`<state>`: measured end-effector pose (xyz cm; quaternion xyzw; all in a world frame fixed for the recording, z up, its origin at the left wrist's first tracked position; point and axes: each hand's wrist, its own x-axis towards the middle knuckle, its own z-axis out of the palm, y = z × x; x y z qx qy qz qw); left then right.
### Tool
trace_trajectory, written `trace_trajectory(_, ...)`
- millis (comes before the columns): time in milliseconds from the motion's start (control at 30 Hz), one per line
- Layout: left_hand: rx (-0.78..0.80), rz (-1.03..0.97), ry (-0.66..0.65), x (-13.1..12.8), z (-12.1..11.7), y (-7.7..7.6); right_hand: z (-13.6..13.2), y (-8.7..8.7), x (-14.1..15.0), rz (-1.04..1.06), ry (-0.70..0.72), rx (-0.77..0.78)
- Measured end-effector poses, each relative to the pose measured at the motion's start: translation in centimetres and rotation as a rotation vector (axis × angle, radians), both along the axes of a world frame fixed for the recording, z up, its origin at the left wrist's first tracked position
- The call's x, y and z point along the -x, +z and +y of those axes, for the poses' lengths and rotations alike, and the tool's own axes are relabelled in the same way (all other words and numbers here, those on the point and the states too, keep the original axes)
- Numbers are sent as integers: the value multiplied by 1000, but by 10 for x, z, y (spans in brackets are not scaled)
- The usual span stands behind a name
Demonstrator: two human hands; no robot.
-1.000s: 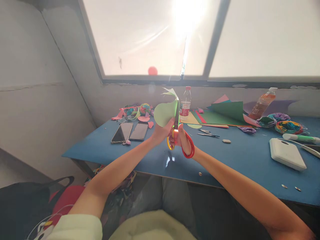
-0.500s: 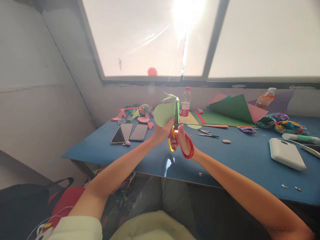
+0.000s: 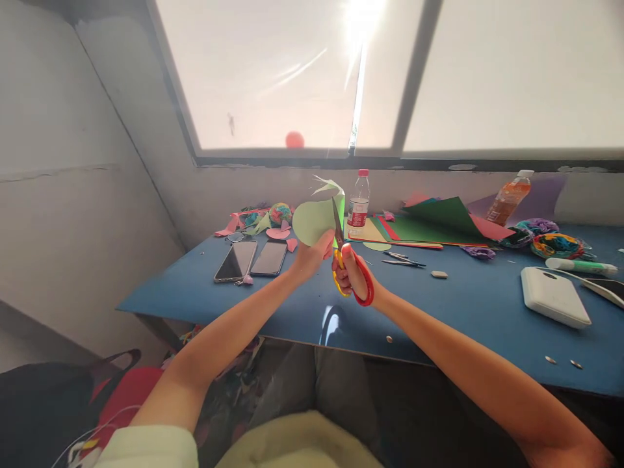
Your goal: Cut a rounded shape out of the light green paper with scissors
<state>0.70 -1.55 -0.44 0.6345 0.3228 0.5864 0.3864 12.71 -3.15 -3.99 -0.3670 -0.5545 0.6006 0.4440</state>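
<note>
A light green sheet of paper (image 3: 312, 221) with a rounded left edge is pinched in my left hand (image 3: 312, 257), above the table. Its top end is cut into a thin, curling strip. My right hand (image 3: 351, 274) is closed round the handles of a pair of scissors (image 3: 337, 218), one handle yellow and one red. The blades point up and lie against the right part of the paper. Whether they are biting into it at this instant I cannot tell.
Two phones (image 3: 235, 261) lie left on the blue table (image 3: 195, 296), near pink scraps (image 3: 279, 232). Behind my hands stands a bottle with a red cap (image 3: 359, 207). Coloured sheets (image 3: 431, 224), tweezers (image 3: 403, 262), an eraser (image 3: 439, 275) and a white power bank (image 3: 554, 298) lie to the right.
The paper and my left hand have shifted slightly left. The scissors now tilt more to the left, and the view has turned a little.
</note>
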Motion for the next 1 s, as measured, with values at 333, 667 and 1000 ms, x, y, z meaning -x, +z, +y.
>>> trace_trajectory(333, 31, -120, 124, 1, 12, -7, -1, 3, -1, -54, 64, 10)
trace_trajectory(667, 30, -115, 31, 6, 17, -2, 18, -10, -9, -27, 169, -198)
trace_trajectory(1000, 37, -33, 14, 6, 13, -1, 19, 0, -11, 10, 274, -101)
